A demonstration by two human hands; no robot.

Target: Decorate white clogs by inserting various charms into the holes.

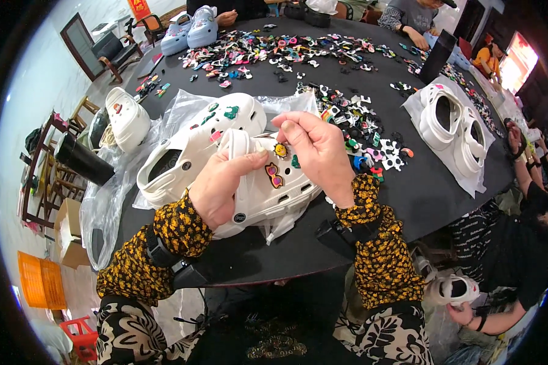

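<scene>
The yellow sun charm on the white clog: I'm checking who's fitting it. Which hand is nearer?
Right. The right hand pinches just above the yellow sun charm; the left hand grips the white clog lower left.

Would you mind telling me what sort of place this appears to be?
Probably a small workshop for decorating footwear: white clogs lie on a black round table, heaps of small colourful charms cover it, and other people work around.

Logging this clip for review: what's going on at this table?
A person holds a white clog over a round black table. The left hand grips its toe end, and the right hand pinches at a small yellow charm on its top. A pink sunglasses charm already sits there. A second white clog lies behind, with loose charms scattered nearby.
</scene>
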